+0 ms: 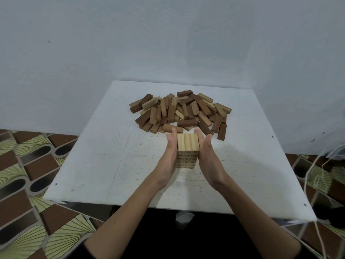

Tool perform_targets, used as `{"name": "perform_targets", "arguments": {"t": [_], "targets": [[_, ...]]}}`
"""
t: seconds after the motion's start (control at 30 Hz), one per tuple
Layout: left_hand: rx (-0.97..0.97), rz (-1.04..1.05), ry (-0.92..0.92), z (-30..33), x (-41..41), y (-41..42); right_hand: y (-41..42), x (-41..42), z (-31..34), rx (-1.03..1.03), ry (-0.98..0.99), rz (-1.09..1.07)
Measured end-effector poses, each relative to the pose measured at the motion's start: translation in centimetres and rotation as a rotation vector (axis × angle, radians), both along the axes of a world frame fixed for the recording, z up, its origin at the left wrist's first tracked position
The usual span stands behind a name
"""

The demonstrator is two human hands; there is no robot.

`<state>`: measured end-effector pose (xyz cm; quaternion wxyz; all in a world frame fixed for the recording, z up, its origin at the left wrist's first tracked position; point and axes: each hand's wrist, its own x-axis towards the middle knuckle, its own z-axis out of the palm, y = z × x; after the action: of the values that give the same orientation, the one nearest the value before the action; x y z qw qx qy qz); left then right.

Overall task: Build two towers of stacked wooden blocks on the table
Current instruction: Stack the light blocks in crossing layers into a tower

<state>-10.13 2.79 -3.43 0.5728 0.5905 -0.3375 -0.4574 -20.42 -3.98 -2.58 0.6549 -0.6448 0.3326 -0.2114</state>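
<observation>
A tower of pale wooden blocks (187,146) stands several layers high near the middle of the white table (104,161). My left hand (170,152) lies flat against its left side, fingers straight. Against the right side presses my right hand (207,152), also with straight fingers. Behind the tower lies a loose pile of brown and tan blocks (179,111), apart from the tower. Only this one tower is in view.
A pale wall rises right behind the table. Patterned floor tiles (28,165) show to the left and right. Thin cords (317,184) hang off the table's right edge. A white object (183,217) sits under the front edge.
</observation>
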Motion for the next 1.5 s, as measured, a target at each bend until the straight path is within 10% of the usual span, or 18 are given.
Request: {"name": "perform_targets", "arguments": {"t": [0.47, 1.27, 1.5], "targets": [[-0.082, -0.181, -0.525, 0.2, 4.9, -0.4, -3.9, -1.8, 1.3, -0.563, 0.203, 0.186], [-0.131, -0.128, -0.472, 0.3, 4.1, -0.7, -4.0, -1.5, 1.4, -0.603, 0.237, 0.190], [-0.010, -0.046, -0.045, 1.1, 2.2, 0.0, -2.4, -0.8, 0.6, -0.197, 0.069, 0.068]]}}
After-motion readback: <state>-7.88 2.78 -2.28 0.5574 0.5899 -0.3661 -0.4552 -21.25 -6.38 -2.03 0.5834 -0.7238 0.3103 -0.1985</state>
